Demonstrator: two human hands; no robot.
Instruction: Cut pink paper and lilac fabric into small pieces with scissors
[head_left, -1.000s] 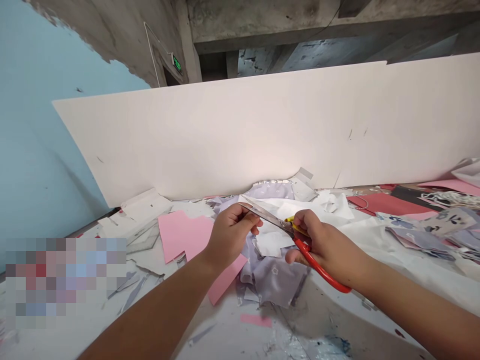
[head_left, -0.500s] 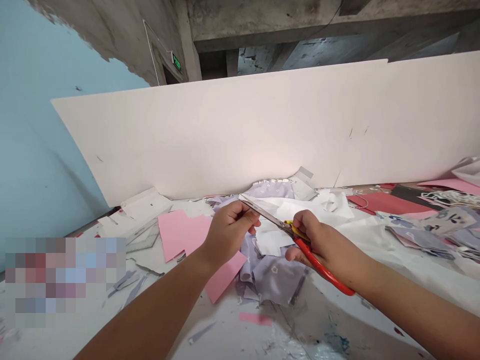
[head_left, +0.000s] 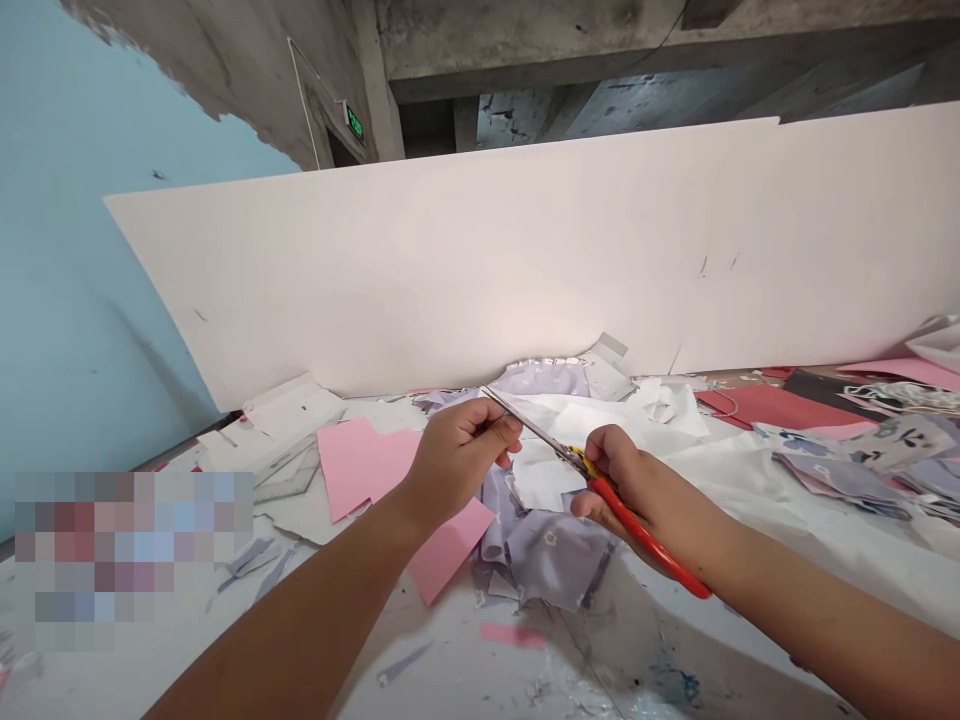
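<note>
My right hand (head_left: 649, 490) grips a pair of scissors (head_left: 628, 518) with red and yellow handles, its fingers curled at the grips. The metal blades point up and left and lie close together. Right at the blades, my left hand (head_left: 457, 450) is closed in a pinch. Whatever its fingers hold is too small or hidden to make out. Below both hands lies a heap of lilac fabric (head_left: 559, 560) with white flowers, topped by a white scrap (head_left: 541, 487). Pink paper (head_left: 446, 555) sits under my left wrist.
A tall white board (head_left: 450, 270) stands across the back of the table. White cloth (head_left: 757, 490) spreads to the right, beside red sheets (head_left: 787, 405) and stacked floral fabric pieces (head_left: 840, 480). Grey-white cardboard (head_left: 277, 430) and lilac offcuts (head_left: 251, 560) lie left. One patch there is blurred.
The scissor blades look closer together, and the handles have tilted slightly. My left hand stays in nearly the same place, still pinched at the blades.
</note>
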